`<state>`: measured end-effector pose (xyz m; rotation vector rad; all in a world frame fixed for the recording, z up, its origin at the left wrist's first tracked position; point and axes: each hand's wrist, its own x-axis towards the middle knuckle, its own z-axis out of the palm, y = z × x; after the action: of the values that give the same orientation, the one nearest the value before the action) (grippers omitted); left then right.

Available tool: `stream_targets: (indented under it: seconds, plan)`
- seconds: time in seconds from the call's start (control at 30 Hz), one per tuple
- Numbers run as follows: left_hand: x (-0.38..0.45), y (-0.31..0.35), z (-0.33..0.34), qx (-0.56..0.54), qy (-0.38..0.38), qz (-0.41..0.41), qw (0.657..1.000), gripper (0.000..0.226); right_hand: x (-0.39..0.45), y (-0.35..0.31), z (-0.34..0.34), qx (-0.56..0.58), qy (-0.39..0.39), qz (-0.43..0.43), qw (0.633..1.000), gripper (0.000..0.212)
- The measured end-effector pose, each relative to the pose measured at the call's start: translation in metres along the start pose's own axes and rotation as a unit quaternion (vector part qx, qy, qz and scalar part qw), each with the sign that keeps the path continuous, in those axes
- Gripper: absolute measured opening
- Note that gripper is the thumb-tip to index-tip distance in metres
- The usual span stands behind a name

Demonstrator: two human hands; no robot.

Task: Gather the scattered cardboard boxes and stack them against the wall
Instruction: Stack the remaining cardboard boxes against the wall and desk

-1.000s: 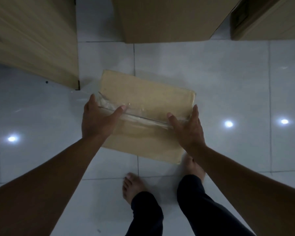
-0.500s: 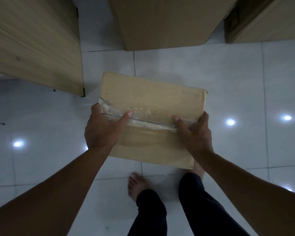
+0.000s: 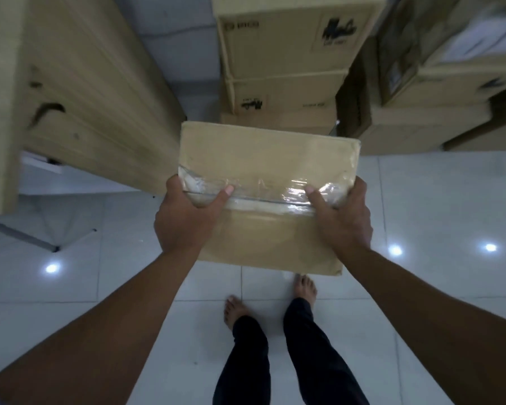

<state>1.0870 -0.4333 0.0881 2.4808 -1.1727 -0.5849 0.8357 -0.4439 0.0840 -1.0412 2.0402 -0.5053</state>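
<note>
A: What are the hands doing?

B: The left hand (image 3: 184, 217) and the right hand (image 3: 343, 222) hold one box (image 3: 268, 159) between them, each closed on one side. The thumbs lie on top, on the clear tape (image 3: 260, 190) that runs across the lid. The other fingers go under the sides, so I cannot see them.

A: Where is the box?

B: It is in the air in front of the person, above the tiled floor (image 3: 435, 200), and it touches nothing except the hands. The two bare feet are below it.

A: What is beyond the hands?

B: Straight ahead of the box stands a stack (image 3: 284, 54) of printed boxes. To the right of the right hand there is a second pile (image 3: 430, 92), blurred. To the left of the left hand is a wooden panel (image 3: 79, 92), perhaps a desk side.

A: Which step is this?

B: I think it is the carry step: one box is gathered and is brought toward the stacks. I cannot see the wall itself.

A: What does the next move need?

B: I judge that the box must be lifted higher than the top of a stack, kept level, and put down square on it. The grip on the smooth tape may slip, so a firm hold is needed.
</note>
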Motion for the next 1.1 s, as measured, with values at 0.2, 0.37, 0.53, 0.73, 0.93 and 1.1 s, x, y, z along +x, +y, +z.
stream_targets:
  seconds: [0.2,0.37,0.53,0.73,0.93,1.1]
  plan:
    - [-0.038,0.063,-0.088,-0.045,0.044,-0.010,0.998,0.090,-0.031,-0.078,-0.084,-0.028,0.013,-0.050,0.998,0.081]
    - [-0.062,0.114,-0.143,-0.048,0.068,-0.016,0.996,0.091,-0.040,-0.127,-0.140,-0.035,0.011,-0.086,0.996,0.081]
    - [-0.063,0.165,-0.181,-0.045,0.093,0.005,0.995,0.096,-0.035,-0.166,-0.189,-0.005,0.021,-0.120,0.993,0.073]
    - [-0.014,0.213,-0.201,-0.069,0.107,0.041,0.991,0.087,0.015,-0.224,-0.211,0.006,0.018,-0.143,0.990,0.072]
    - [0.060,0.237,-0.193,-0.081,0.104,0.039,0.990,0.079,0.073,-0.275,-0.189,-0.021,0.033,-0.133,0.990,0.079]
    - [0.112,0.267,-0.187,-0.051,0.056,0.086,0.993,0.084,0.109,-0.304,-0.187,-0.018,0.064,-0.109,0.992,0.073]
